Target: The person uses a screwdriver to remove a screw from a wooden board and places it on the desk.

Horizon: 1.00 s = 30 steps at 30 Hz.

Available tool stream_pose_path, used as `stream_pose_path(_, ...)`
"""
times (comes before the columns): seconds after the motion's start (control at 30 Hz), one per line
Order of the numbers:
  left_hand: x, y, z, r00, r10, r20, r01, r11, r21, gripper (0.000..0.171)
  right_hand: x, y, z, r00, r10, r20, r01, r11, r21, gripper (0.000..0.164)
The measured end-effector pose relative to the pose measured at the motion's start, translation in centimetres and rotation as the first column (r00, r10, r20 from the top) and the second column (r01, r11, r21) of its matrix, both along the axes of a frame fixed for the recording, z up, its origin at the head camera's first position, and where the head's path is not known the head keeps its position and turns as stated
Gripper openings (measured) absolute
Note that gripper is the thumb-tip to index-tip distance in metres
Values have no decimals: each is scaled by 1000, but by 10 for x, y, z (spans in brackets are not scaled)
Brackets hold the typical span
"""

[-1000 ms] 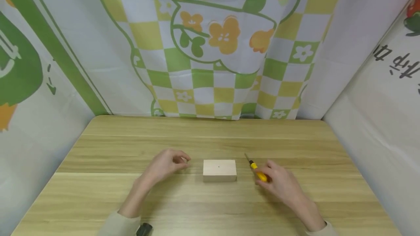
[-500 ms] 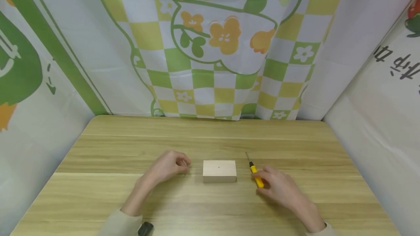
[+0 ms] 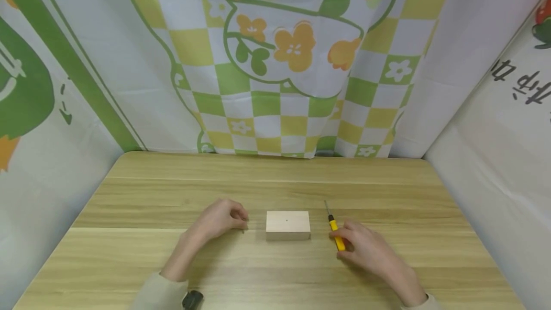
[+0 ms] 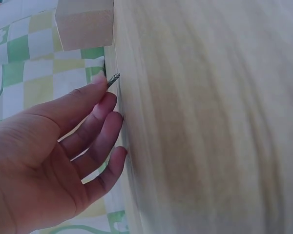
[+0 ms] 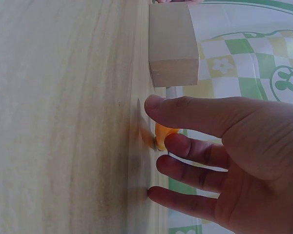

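Observation:
My left hand (image 3: pixel 217 220) pinches a small metal screw (image 4: pixel 113 80) between thumb and forefinger, its threaded end poking out past the fingertips in the left wrist view. A pale wooden block (image 3: pixel 287 226) lies between my hands, with a small dark hole in the middle of its top. Right of the block, my right hand (image 3: pixel 366 248) holds a screwdriver (image 3: pixel 333 225) by its yellow handle, the thin shaft aimed toward the far side of the table. In the right wrist view, thumb and fingers hide most of that handle (image 5: pixel 163 132).
The wood-grain table (image 3: pixel 275 276) runs back to a hanging curtain (image 3: pixel 267 123) with green and yellow checks. White printed cloth (image 3: pixel 508 171) closes off the right side, and similar cloth (image 3: pixel 56 195) the left. A small black object (image 3: pixel 192 299) sits by the left sleeve.
The screwdriver has swung from a slant to nearer upright in the head view, its handle shifting slightly toward me with the right hand. At the left fingertips, the screw now shows lower.

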<state>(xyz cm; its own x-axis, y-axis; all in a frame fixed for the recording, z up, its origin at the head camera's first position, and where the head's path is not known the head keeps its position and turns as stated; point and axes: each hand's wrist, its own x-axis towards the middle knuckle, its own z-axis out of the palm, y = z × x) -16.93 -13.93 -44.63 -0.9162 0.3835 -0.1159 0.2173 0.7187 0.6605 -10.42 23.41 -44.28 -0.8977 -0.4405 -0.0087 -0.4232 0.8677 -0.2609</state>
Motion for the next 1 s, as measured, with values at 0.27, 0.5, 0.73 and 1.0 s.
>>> stream_pose_path(0.27, 1, 1, 1, 1000, 11, 29, -10, 999, -30, 11, 0, 2, -3, 999, 34, 18, -34, 999, 2, 38)
stream_pose_path(0.5, 2, 3, 3, 999, 27, 27, -26, 998, -51, 15, -1, 4, -4, 998, 57, 26, -57, 998, -24, 35)
stream_pose_path(0.73, 1, 2, 5, 998, 60, -19, -61, 996, -68, 22, -7, 5, 4, 996, 83, 44, -80, 994, -77, 30)
stream_pose_path(1.0, -5, 4, 11, 959, -16, -284, -9, 996, -87, 46, -25, 1, 15, 993, 27, -117, -42, 991, -123, 46)
